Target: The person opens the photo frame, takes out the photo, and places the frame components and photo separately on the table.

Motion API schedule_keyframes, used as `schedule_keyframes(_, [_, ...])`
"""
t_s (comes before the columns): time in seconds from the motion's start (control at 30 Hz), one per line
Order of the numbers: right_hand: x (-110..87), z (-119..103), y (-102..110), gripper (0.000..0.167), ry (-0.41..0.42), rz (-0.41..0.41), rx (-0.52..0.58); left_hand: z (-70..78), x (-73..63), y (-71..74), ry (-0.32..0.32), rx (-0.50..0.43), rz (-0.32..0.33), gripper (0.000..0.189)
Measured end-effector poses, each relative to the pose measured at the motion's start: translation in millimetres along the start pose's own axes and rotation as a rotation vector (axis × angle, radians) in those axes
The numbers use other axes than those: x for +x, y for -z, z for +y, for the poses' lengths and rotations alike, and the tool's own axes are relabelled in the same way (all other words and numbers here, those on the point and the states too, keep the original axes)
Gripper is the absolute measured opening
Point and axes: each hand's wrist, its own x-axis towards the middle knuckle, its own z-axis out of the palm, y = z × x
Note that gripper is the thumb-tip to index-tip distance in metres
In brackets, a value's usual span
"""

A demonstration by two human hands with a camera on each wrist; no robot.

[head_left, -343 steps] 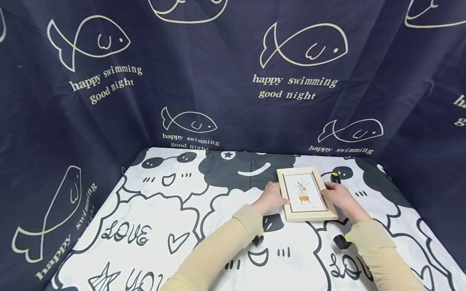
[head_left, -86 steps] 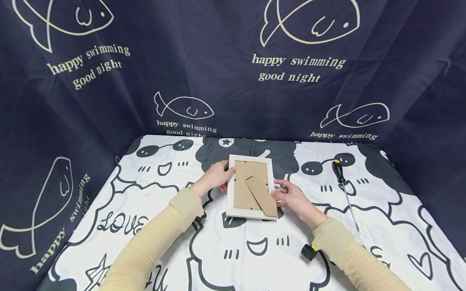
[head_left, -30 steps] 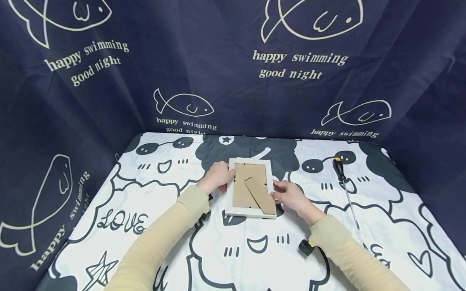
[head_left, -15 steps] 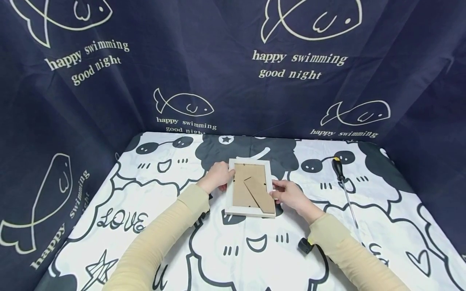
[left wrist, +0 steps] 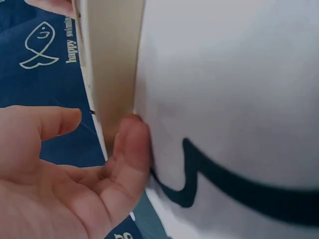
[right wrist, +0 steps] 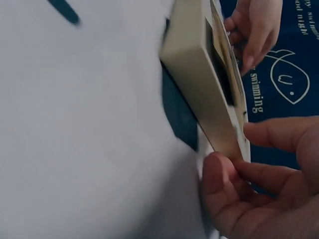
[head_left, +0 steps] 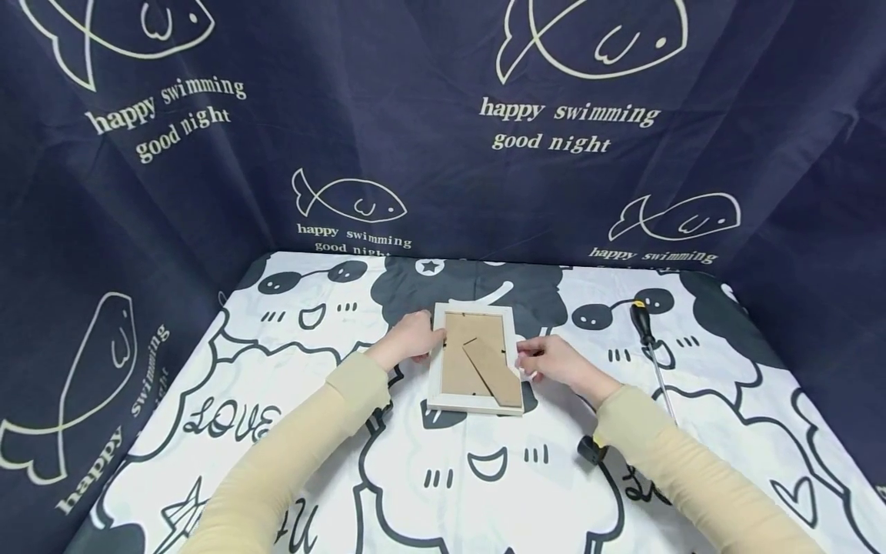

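Observation:
A light wooden picture frame (head_left: 473, 403) lies face down on the patterned cloth, its brown backing board (head_left: 477, 327) and folded stand leg (head_left: 494, 373) facing up. My left hand (head_left: 410, 336) is at its left side. In the left wrist view those fingers (left wrist: 133, 144) touch the frame's side edge, loosely bent, while the thumb stands apart. On the other side is my right hand (head_left: 557, 360); in the right wrist view its thumb tip and fingertips (right wrist: 214, 167) are right at the frame's edge. Neither hand closes round the frame.
A screwdriver (head_left: 644, 323) with a black and yellow handle lies at the right, its shaft toward my right sleeve. The cloth-covered table (head_left: 304, 392) meets a dark blue fish-print curtain (head_left: 443, 154) at the back and sides.
Earlier the frame was face up further right in both hands; it was turned over and put down at the middle. In the last half second both hands have eased slightly outward from its sides.

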Motion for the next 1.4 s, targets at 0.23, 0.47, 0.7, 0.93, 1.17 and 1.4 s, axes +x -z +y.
schedule_keyframes(0.23, [10.7, -10.3, 21.4, 0.036, -0.082, -0.081, -0.088, -7.7, -12.8, -0.2, -0.081, 0.108, -0.006, 0.057])
schedule_keyframes(0.47, [23.6, -21.7, 41.5, 0.028, -0.076, -0.156, -0.161, -10.4, -32.4, -1.1, -0.166, 0.120, 0.043, 0.054])
schedule_keyframes(0.7, [43.9, -35.4, 51.0, 0.033, -0.065, -0.135, -0.387, -10.6, -52.0, -4.5, -0.215, 0.059, 0.022, 0.052])
schedule_keyframes(0.93, [62.0, -48.2, 45.2, 0.043, -0.027, -0.052, -0.564, -14.3, -68.4, -14.4, -0.216, 0.082, 0.021, 0.055])
schedule_keyframes(1.17, [73.9, -37.6, 35.0, 0.040, 0.059, 0.016, -0.582, -16.0, -77.2, -25.5, -0.242, 0.060, 0.013, 0.034])
schedule_keyframes(1.4, [80.6, -24.9, 27.3, 0.037, 0.126, 0.074, -0.522, -16.8, -77.0, -32.7, -0.236, 0.026, -0.005, 0.055])
